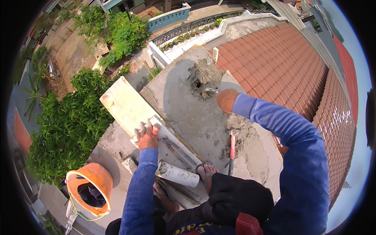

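Observation:
My right hand [227, 100] is closed round a small tool, likely a trowel; its metal part [209, 91] touches the wet mortar [203, 72] beside a dark hole. My left hand [147, 135] rests at the near end of a pale wooden board [127, 103], its fingers bent round a red handle [156, 129]; the rest of that tool is hidden. Just below this hand lie long-handled pincers [176, 150]. A white pipe [178, 174] lies in front of my feet. To the right, a hammer [232, 150] with a red and black handle lies on the cement.
An orange bucket [90, 188] stands at the lower left. Reddish roof tiles [274, 62] slope away on the right. Beyond the slab's left edge, trees [74, 125] and ground lie lower down. A white parapet [160, 56] and potted plants are at the far side.

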A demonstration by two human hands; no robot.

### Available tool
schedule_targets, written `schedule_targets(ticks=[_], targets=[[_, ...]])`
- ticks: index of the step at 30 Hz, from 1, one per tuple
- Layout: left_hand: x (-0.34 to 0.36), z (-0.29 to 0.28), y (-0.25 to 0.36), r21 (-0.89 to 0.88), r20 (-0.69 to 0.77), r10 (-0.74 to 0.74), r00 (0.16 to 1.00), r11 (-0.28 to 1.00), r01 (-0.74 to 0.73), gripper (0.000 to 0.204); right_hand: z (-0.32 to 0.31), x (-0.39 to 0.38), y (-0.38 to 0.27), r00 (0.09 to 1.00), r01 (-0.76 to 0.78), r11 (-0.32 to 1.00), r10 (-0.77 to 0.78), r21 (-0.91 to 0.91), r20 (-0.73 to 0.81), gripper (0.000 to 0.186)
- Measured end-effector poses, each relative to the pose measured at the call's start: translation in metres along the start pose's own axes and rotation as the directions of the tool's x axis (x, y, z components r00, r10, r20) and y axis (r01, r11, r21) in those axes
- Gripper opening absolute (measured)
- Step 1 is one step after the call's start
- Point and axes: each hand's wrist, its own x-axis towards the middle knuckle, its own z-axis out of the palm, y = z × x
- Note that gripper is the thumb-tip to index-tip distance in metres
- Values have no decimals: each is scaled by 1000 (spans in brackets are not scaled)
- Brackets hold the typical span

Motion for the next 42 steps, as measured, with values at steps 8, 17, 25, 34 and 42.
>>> schedule_targets(ticks=[8,17,25,34,42], targets=[[9,19,-17,-58,-52,99,994,993,-102,98,-53,54,-7,997,-43,950,60,-310,45,25],[-5,2,0,21,-36,10,999,1000,-9,99,-43,61,24,988,138,910,-153,-392,-7,21],[-5,-5,7,7,-2,7,1000,1000,-7,97,-59,82,20,999,3,929,16,-369,46,17],[-4,-6,4,-4,12,-40,999,999,40,97,-8,60,-30,992,-114,913,129,-393,12,18],[-6,-11,12,25,13,-53,999,998,53,99,-29,16,-13,997,70,945,-70,-318,11,12]])
